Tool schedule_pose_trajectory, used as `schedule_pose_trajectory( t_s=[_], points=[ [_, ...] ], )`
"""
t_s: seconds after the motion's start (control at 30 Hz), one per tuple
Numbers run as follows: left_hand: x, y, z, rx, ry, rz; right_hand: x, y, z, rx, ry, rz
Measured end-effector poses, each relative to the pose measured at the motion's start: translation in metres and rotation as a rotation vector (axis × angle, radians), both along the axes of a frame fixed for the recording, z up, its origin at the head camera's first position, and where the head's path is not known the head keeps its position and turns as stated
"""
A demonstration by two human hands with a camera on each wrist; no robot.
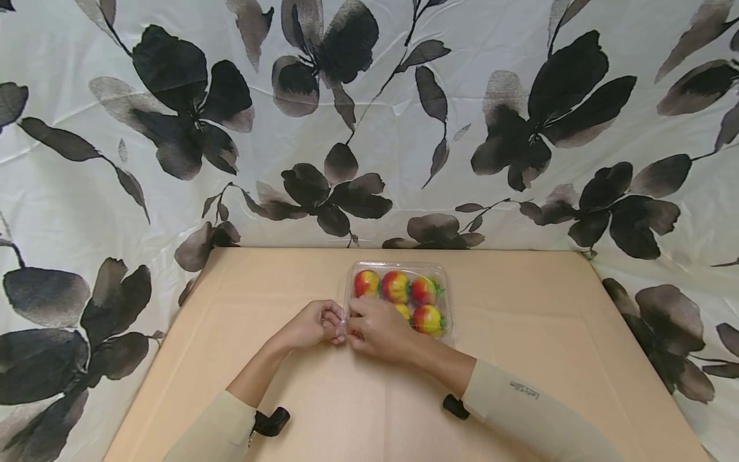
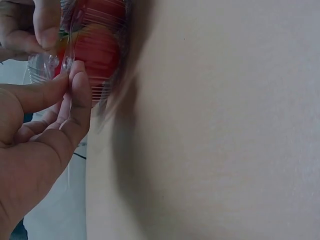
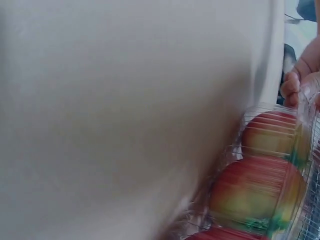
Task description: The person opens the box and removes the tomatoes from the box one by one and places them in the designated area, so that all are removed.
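Note:
A clear plastic clamshell box [image 1: 404, 265] lies on the table with several red and yellow fruits [image 1: 395, 286] inside, some with green at one end. My left hand [image 1: 316, 324] is at the box's left edge, pinching its clear rim between thumb and forefinger, as the left wrist view shows. Across the box's near left corner reaches my right hand [image 1: 378, 328], its curled fingers gripping the same edge close beside the left hand. It covers part of the fruits. Ribbed clear walls surround a fruit [image 3: 255, 192] in the right wrist view.
The table [image 1: 519, 308] has a light tan covering. Behind it and at both sides hangs white cloth [image 1: 416, 141] with dark printed flowers. A black wrist device [image 1: 271, 422] sits at the left cuff, and another black device [image 1: 456, 407] at the right.

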State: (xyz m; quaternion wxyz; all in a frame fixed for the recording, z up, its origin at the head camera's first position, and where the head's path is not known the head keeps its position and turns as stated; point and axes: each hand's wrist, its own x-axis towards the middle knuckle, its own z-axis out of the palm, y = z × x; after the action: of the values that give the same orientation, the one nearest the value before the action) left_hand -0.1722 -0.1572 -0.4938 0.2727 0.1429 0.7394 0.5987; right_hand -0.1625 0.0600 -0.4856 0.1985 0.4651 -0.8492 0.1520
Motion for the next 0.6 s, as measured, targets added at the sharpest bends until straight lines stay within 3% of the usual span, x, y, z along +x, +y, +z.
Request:
schedule_pose_trajectory(
  t_s=[0.6],
  points=[
    [0.006,-0.004,-0.001,-0.017,0.001,0.010,0.011,0.002,0.004,0.003,0.030,-0.004]
  ],
)
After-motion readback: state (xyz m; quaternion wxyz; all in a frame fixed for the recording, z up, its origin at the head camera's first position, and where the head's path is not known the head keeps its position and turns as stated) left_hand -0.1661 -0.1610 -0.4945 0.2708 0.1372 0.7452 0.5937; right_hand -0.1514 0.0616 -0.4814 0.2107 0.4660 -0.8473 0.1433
